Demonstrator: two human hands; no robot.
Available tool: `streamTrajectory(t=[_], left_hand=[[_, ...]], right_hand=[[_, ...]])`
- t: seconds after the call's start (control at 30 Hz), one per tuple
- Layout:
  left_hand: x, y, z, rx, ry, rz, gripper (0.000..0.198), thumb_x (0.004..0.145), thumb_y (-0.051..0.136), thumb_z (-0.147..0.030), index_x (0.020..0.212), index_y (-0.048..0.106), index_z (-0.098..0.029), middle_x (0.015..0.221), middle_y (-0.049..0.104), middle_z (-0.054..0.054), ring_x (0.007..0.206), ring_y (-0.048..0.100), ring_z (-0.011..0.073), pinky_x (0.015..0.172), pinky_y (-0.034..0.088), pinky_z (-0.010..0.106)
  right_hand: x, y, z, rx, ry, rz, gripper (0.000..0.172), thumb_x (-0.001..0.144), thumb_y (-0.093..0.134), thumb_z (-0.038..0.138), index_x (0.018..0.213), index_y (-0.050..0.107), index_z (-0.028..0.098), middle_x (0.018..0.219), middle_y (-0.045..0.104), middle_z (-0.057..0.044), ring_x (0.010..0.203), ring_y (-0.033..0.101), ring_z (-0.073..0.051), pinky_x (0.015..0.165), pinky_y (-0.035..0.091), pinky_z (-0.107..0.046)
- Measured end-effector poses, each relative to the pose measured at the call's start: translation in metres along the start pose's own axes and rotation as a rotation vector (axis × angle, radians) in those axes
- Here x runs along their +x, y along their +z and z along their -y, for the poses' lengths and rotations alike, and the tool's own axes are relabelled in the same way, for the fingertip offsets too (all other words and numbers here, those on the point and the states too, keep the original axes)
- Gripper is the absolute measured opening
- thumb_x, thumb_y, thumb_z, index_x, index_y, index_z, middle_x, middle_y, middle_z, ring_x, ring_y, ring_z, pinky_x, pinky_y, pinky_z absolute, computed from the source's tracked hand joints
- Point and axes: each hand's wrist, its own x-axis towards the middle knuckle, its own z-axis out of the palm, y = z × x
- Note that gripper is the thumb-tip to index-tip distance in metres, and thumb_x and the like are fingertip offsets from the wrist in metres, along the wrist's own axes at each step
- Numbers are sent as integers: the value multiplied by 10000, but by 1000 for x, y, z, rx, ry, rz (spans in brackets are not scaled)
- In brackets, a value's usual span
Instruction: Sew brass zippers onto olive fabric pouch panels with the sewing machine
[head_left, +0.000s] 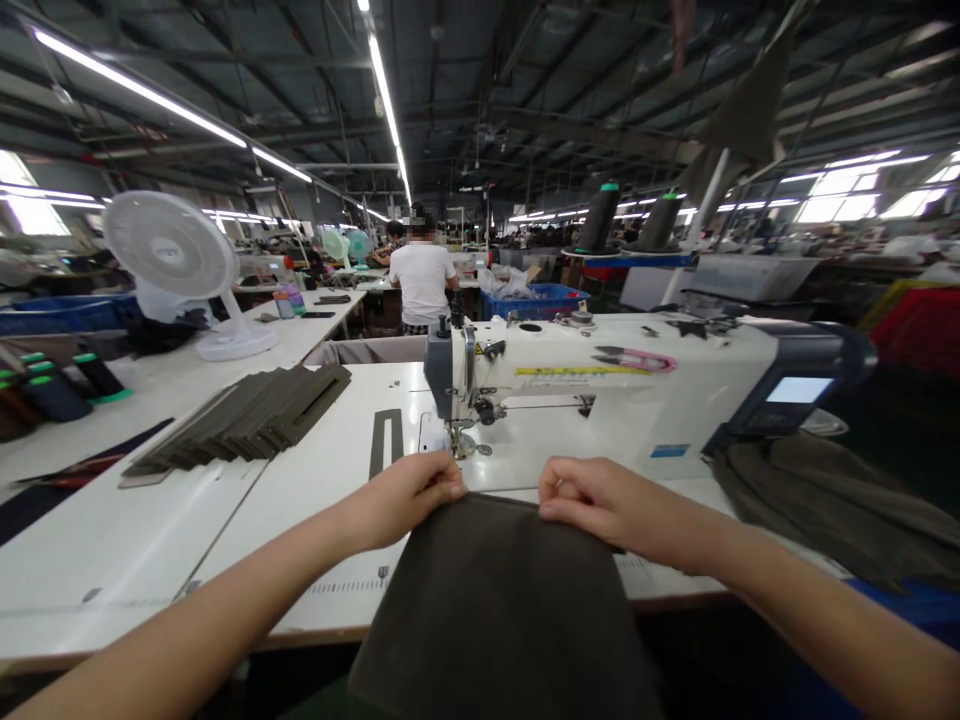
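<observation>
both hands grip the far edge of a dark cloth point(495, 600); left hand point(405, 497) pinches its left corner, fingers curled shut on the fabric; right hand point(600, 505) pinches the edge a little way to the right, thumb over fingers; the cloth lies on the front of the white surface point(112, 540) and hangs over its near rim toward the person; just beyond the hands stands a white sewing machine point(600, 400), its needle foot point(457, 440) close above the left hand, so the machine blocks the way straight ahead; pink snips point(630, 358) and a yellow tape point(577, 371) rest on the machine's top; a dark strip point(385, 440) lies flat on the surface left of the needle; further left a fanned stack of dark pieces point(247, 415); more dark cloth heaped at the right point(832, 500); a white fan point(176, 260) and thread cones point(52, 385) sit on the next surface to the left; a person in a white shirt point(421, 280) stands well behind, back turned.
</observation>
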Motion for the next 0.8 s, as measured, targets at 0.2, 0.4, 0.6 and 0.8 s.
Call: streamTrajectory(t=[0.2, 0.4, 0.6, 0.8], left_hand=[[22, -10, -21, 263, 418, -208, 145, 849, 447, -161, 794, 582, -170, 841, 607, 32, 818, 542, 172, 757, 392, 288], [24, -3, -7, 740, 750, -660, 167, 900, 394, -141, 924, 558, -158, 979, 600, 68, 900, 508, 206, 768, 360, 348], [11, 46, 59, 873, 643, -204, 130, 852, 455, -100, 860, 579, -137, 903, 616, 62, 834, 551, 194, 760, 423, 329], [-8, 59, 44, 672, 289, -232, 270, 845, 524, -377, 974, 589, -150, 1003, 608, 77, 962, 558, 218, 1010, 294, 449]], right_hand=[[-20, -49, 19, -461, -174, -191, 197, 847, 460, 216, 759, 629, 167, 660, 589, -22, 618, 521, -143, 581, 377, -255], [-36, 19, 54, -1159, -585, -731, 234, 781, 413, 39, 710, 625, 108, 617, 581, -98, 557, 471, -189, 572, 344, -349], [-5, 120, 21, -706, -551, -396, 185, 781, 444, 124, 631, 544, 162, 562, 551, -37, 509, 483, -164, 500, 336, -292], [11, 57, -7, -539, 318, -335, 317, 911, 356, 286, 750, 591, 149, 753, 649, -87, 705, 593, -194, 627, 369, -289]])
